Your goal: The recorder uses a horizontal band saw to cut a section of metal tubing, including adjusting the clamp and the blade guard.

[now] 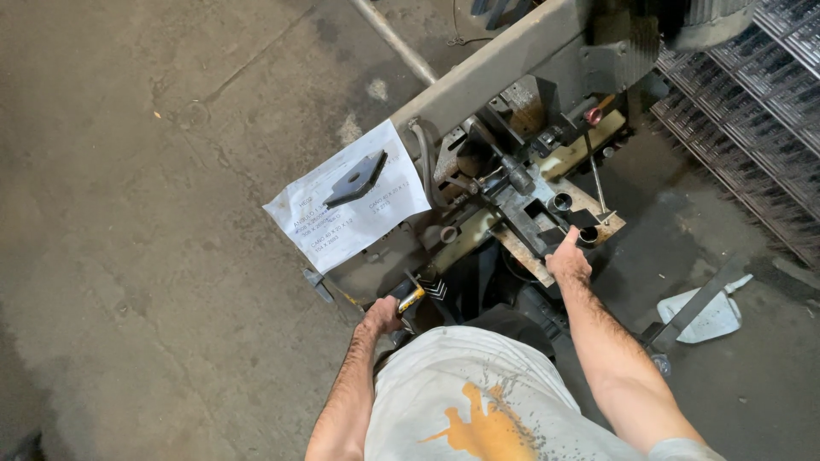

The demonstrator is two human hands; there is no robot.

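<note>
My left hand [382,314] is closed around a handle with a yellow and black grip [411,299] at the near edge of a dark metal machine [504,85]. My right hand [568,256] reaches onto the rusty work plate [521,252], with its fingers on a short metal tube piece [588,234]. A second short tube [561,202] stands just beyond it on the plate. Whether the fingers fully grip the tube is unclear.
A white paper sheet [342,218] with a dark metal angle piece [357,177] on it lies on the machine's left side. A red-knobbed lever [593,115] rises behind the plate. Wire mesh panels [752,111] lean at right. A white plastic bottle [705,314] lies on the concrete floor [128,213].
</note>
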